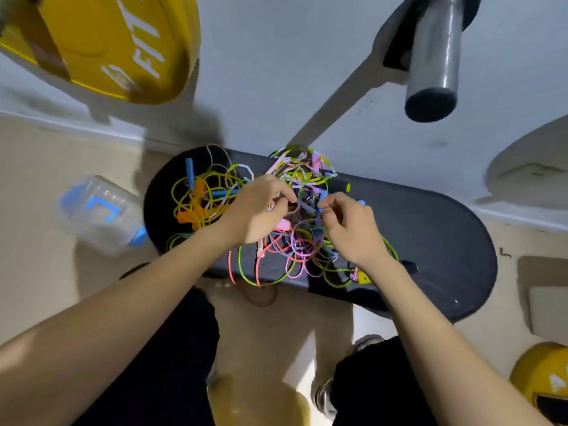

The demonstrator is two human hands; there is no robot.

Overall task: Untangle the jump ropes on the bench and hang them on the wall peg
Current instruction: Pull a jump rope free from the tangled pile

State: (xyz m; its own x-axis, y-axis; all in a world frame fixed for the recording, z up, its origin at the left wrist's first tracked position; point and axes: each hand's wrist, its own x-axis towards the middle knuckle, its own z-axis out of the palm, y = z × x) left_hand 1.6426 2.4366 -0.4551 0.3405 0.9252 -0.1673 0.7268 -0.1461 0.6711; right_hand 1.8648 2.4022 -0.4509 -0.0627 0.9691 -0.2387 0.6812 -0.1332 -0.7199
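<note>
A tangled heap of jump ropes [295, 241] in green, pink, red, blue and yellow lies on the black padded bench [430, 229]. A looser yellow rope with orange and blue handles [196, 204] sits at the bench's left end. My left hand [255, 210] reaches into the middle of the heap, its fingers curled round strands. My right hand [350, 226] pinches strands just to the right of it. Some loops hang over the bench's near edge. A thick grey metal peg [433, 59] juts from the white wall above the bench.
A clear plastic bottle with a blue cap [101, 213] lies on the floor left of the bench. A yellow weight plate [116, 41] leans on the wall at upper left. A yellow object [544, 379] sits at lower right. My legs and shoes stand before the bench.
</note>
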